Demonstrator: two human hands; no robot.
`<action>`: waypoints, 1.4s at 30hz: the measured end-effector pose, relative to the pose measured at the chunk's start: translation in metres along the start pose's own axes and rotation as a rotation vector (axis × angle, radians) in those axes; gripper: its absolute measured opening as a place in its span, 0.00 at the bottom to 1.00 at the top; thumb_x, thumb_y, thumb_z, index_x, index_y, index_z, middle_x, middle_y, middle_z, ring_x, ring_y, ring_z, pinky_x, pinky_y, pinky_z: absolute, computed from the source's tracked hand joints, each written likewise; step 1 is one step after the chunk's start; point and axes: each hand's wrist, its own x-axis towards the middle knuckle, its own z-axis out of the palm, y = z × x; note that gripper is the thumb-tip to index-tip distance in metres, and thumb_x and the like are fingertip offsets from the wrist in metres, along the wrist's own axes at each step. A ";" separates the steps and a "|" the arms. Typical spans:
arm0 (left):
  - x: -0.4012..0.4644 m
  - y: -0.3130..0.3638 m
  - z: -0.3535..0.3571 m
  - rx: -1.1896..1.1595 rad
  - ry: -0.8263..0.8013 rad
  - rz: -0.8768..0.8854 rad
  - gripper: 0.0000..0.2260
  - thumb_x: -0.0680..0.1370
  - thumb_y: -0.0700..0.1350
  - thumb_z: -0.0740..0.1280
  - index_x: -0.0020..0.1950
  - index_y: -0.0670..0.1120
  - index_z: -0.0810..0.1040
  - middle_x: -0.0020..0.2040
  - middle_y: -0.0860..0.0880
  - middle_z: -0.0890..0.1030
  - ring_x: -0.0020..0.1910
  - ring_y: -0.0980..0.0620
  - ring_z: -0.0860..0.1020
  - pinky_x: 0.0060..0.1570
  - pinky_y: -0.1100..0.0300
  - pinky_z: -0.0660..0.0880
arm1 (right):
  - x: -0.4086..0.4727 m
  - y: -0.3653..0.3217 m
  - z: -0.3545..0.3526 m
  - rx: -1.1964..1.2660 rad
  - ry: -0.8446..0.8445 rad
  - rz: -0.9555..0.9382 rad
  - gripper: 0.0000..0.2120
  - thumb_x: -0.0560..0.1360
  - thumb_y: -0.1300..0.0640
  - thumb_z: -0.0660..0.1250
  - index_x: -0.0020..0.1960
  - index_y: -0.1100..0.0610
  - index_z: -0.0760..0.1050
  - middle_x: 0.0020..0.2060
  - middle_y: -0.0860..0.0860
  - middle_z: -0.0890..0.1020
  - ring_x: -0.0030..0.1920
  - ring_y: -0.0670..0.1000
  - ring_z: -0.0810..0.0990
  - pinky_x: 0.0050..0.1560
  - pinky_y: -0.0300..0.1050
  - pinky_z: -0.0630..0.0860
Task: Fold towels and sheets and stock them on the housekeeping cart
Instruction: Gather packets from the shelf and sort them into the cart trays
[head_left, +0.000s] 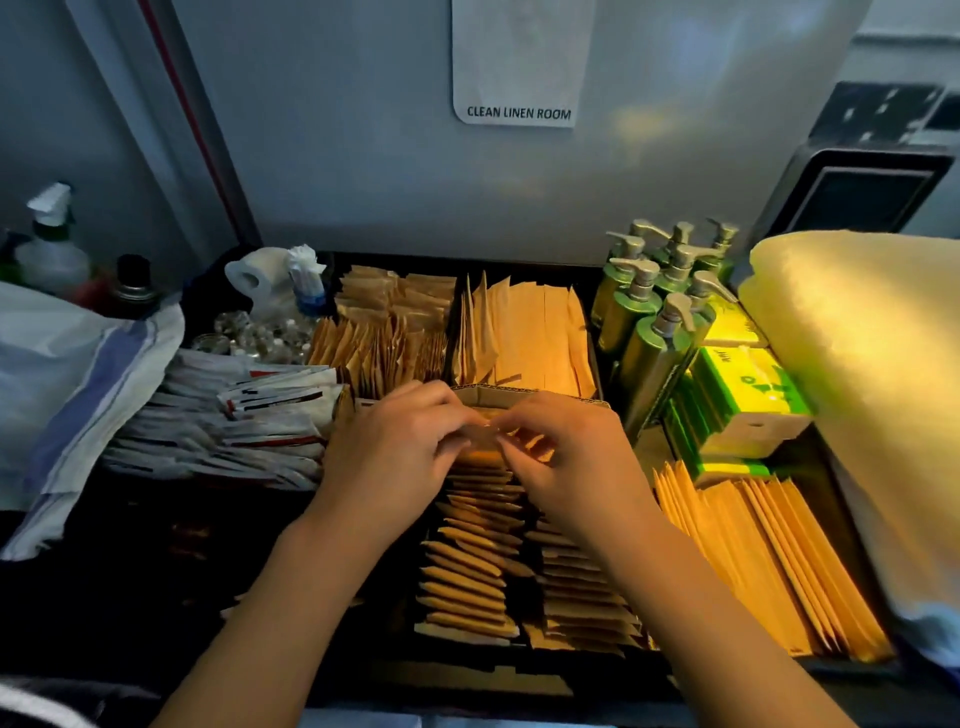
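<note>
Judging by the cart top, the linen work looks partly done: a folded towel stack (857, 374), thick, soft and cream-lit, already sits on the housekeeping cart tray (130, 587) at about three o'clock, while a white cloth with a blue stripe (78, 395) lies loosely draped at nine o'clock, not neatly folded. Whether any sheets are stocked cannot be told. At the centre, the left hand (400, 441) and right hand (566, 457) meet with curled fingertips pinching a small flat kraft-paper sachet (485, 441) above rows of stiff, thin kraft sachets (467, 566) running toward six o'clock. At twelve o'clock stand taller paper envelopes (524, 332); at two o'clock glossy green pump bottles (654, 306) cluster beside boxy green-and-white cartons (748, 400). Crinkly white packets (249, 431) fan out at ten o'clock.
</note>
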 end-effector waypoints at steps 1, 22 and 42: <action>0.000 -0.003 0.004 -0.002 -0.003 -0.015 0.10 0.76 0.45 0.74 0.57 0.54 0.85 0.51 0.59 0.79 0.53 0.57 0.76 0.49 0.52 0.79 | 0.004 0.005 0.001 -0.011 -0.019 0.026 0.11 0.77 0.55 0.73 0.59 0.50 0.85 0.52 0.44 0.84 0.52 0.44 0.80 0.57 0.48 0.81; -0.033 -0.036 0.010 -0.101 0.054 -0.230 0.11 0.76 0.41 0.75 0.56 0.52 0.87 0.51 0.59 0.81 0.51 0.61 0.79 0.54 0.63 0.77 | 0.022 0.014 0.031 -0.282 -0.237 -0.061 0.10 0.79 0.53 0.70 0.58 0.45 0.84 0.53 0.44 0.81 0.56 0.49 0.77 0.53 0.46 0.78; -0.154 -0.099 -0.057 -0.126 0.139 -0.324 0.11 0.76 0.35 0.75 0.54 0.49 0.87 0.49 0.58 0.82 0.51 0.58 0.81 0.52 0.54 0.80 | 0.015 -0.076 0.141 -0.565 -0.514 -0.217 0.11 0.78 0.58 0.67 0.59 0.52 0.81 0.54 0.53 0.83 0.55 0.57 0.83 0.51 0.51 0.80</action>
